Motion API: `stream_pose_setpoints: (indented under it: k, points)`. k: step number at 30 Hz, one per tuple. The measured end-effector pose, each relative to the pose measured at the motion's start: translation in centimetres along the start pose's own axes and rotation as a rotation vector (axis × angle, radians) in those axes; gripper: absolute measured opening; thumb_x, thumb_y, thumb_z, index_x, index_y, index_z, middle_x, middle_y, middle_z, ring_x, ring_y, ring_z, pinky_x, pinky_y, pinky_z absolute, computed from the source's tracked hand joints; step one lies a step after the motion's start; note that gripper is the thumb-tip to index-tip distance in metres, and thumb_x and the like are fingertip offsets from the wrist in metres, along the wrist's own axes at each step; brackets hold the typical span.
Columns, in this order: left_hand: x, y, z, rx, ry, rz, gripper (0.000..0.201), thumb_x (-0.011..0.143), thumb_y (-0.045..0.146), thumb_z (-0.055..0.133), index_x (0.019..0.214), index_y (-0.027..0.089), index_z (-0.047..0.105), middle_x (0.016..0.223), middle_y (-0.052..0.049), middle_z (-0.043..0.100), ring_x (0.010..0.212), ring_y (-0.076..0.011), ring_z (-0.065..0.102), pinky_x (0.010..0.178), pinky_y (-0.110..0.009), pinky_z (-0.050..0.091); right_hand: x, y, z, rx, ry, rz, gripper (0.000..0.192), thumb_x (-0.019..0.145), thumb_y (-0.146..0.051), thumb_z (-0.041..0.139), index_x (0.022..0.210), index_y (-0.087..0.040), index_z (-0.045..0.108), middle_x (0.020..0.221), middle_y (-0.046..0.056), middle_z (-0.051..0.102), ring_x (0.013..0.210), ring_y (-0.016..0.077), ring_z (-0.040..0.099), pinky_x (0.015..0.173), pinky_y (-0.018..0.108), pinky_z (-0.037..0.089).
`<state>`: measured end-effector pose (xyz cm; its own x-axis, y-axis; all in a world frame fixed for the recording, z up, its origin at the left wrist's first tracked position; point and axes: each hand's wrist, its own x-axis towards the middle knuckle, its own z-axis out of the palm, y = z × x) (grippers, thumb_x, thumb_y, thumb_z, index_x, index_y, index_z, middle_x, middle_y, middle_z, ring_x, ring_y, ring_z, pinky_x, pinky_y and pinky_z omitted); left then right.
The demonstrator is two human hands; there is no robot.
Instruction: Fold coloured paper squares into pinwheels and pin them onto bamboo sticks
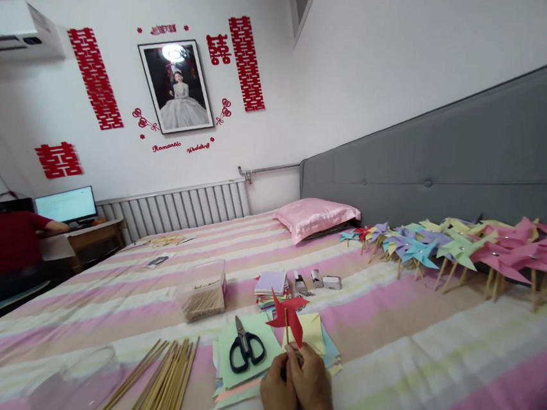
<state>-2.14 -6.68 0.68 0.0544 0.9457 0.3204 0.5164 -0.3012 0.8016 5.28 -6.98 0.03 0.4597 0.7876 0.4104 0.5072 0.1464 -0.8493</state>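
Note:
A small red paper pinwheel point(295, 323) stands upright on a thin stick between my two hands. My left hand point(279, 389) is closed round the lower part of the stick. Just above and beside it, my right hand point(311, 377) pinches the stick below the red blades. Black-handled scissors point(243, 342) lie on green paper sheets point(228, 336) left of my hands. Yellow paper point(312, 332) lies behind the pinwheel. A stack of small coloured paper squares point(270, 283) sits farther back, beside small staple boxes or metal pieces point(300, 285).
Bamboo sticks point(167, 382) lie at the front left near a clear plastic lid point(77, 383). A clear box point(204, 298) holds short thin sticks. Many finished pinwheels point(460, 249) line the headboard point(403, 159) at right, near a pink pillow point(318, 217). A person point(1, 243) sits at a desk.

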Motion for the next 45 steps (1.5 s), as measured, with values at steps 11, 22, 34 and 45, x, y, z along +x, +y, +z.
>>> stream_pose_setpoints:
  k: [11, 22, 34, 45]
  points:
    - [-0.09, 0.19, -0.05, 0.017, 0.005, 0.004, 0.031, 0.08, 0.034, 0.039, 0.086, 0.018, 0.064, 0.076, -0.01, 0.071, 0.068, -0.0226, 0.061, 0.062, -0.029, 0.04, 0.08, -0.33, -0.16, 0.019, -0.012, 0.006, 0.031, 0.083, -0.035, 0.037, 0.077, -0.019, 0.063, 0.074, 0.007, 0.066, 0.072, 0.0194, 0.062, 0.065, 0.025, 0.044]
    - [-0.24, 0.08, -0.1, 0.043, 0.01, 0.021, 0.028, 0.08, 0.032, 0.041, 0.085, 0.017, 0.063, 0.076, -0.009, 0.07, 0.067, -0.0221, 0.061, 0.061, -0.028, 0.039, 0.13, -0.58, -0.42, 0.034, -0.019, -0.009, 0.029, 0.083, -0.033, 0.038, 0.078, -0.019, 0.063, 0.075, 0.006, 0.066, 0.072, 0.0191, 0.062, 0.066, 0.024, 0.044]
    - [-0.04, -0.15, 0.06, 0.076, 0.03, 0.023, 0.033, 0.081, 0.03, 0.036, 0.086, 0.016, 0.065, 0.076, -0.012, 0.071, 0.067, -0.0234, 0.062, 0.061, -0.029, 0.04, 0.15, -0.32, -0.34, 0.04, -0.012, 0.017, 0.025, 0.08, -0.031, 0.042, 0.078, -0.018, 0.063, 0.077, 0.007, 0.067, 0.073, 0.0205, 0.062, 0.065, 0.026, 0.045]
    - [0.05, -0.05, 0.13, 0.09, 0.041, 0.028, 0.034, 0.081, 0.028, 0.035, 0.087, 0.015, 0.067, 0.075, -0.013, 0.071, 0.066, -0.0234, 0.063, 0.059, -0.029, 0.04, 0.18, -0.58, -0.54, 0.109, -0.022, 0.015, 0.022, 0.079, -0.029, 0.044, 0.073, -0.021, 0.063, 0.073, 0.004, 0.067, 0.069, 0.0185, 0.061, 0.064, 0.025, 0.045]
